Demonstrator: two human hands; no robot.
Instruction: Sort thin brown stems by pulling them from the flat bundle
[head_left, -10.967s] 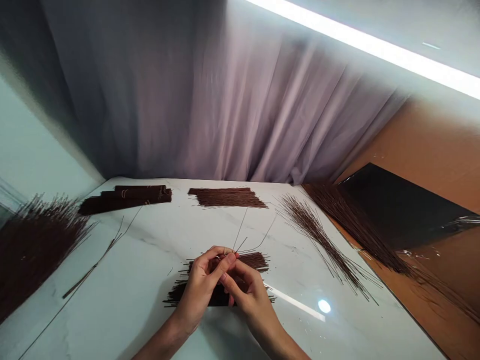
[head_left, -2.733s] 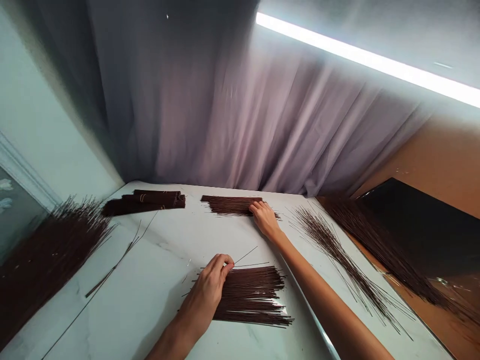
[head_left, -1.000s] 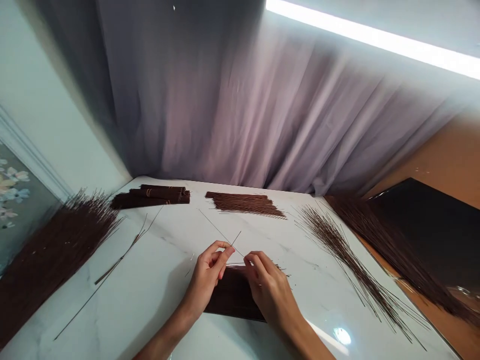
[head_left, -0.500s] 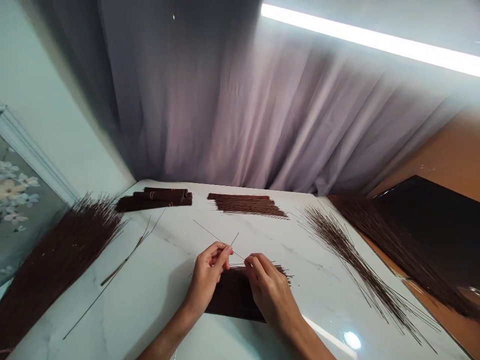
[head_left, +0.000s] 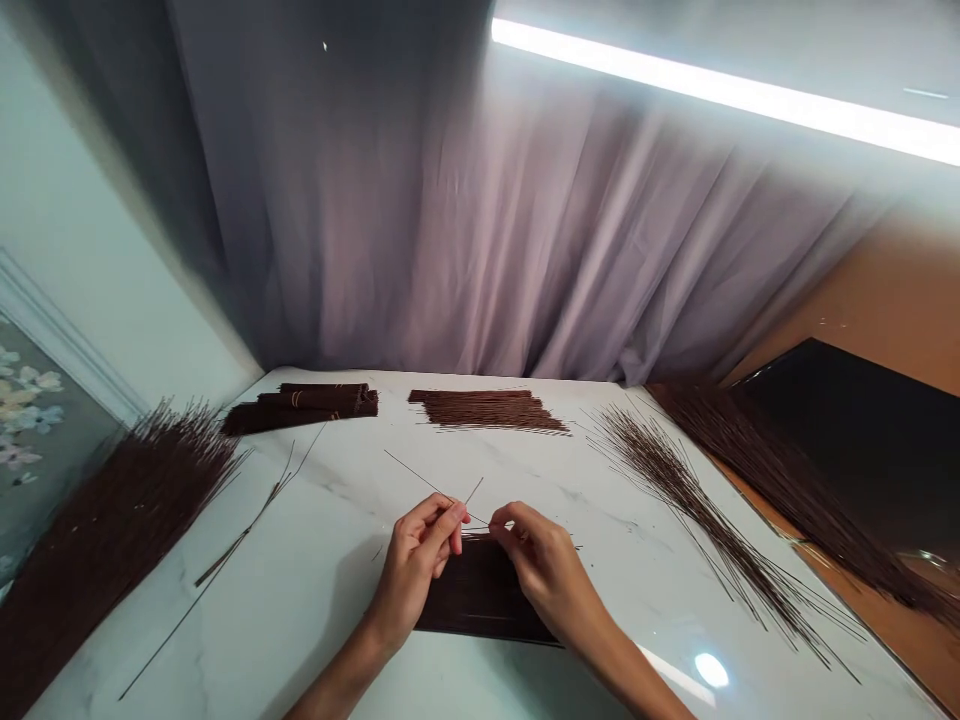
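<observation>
My left hand (head_left: 421,555) pinches thin dark-brown strands where they cross between thumb and forefinger. A long strand (head_left: 416,474) slants out from this pinch to the upper left, and a short end (head_left: 474,490) sticks up to the right. My right hand (head_left: 551,565) has thumb and forefinger closed on the strand's lower right end. Below both hands lies a dark-brown flat bundle of strands (head_left: 480,595) on the white marbled table (head_left: 360,655); its sides are partly covered by my hands.
Rolled dark bundles (head_left: 315,405) and a row of brown strands (head_left: 491,411) lie at the back. Large strand bunches are at the left (head_left: 127,540) and right (head_left: 712,520). A few loose strands (head_left: 240,540) lie left of my hands. A grey curtain (head_left: 450,250) hangs behind.
The view has shifted slightly. My right hand has turned a little, its fingers more arched, while its fingertips stay at the strand's end. My left hand keeps its pinch.
</observation>
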